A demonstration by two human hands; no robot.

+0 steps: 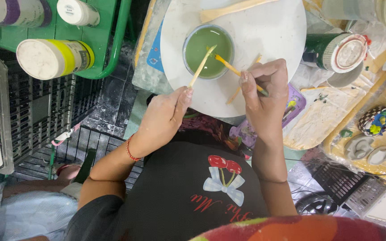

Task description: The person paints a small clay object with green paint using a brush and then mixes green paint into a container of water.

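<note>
Wooden stick [202,67] pinched in the left hand [164,118] slanted up-right into the green paint cup [208,51], while the right hand [264,96] gripped a yellow-handled brush [233,69] angled up-left.

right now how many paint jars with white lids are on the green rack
3: a yellow-banded jar at the green rack's front, a purple-banded jar top left, a small jar beside it. Others may lie out of frame.

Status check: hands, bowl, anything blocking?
Left hand pinching a wooden stick, tip in the green bowl. Right hand holding a yellow brush, tip in the bowl too. Bowl sits on white round board. Nothing blocking.
</note>
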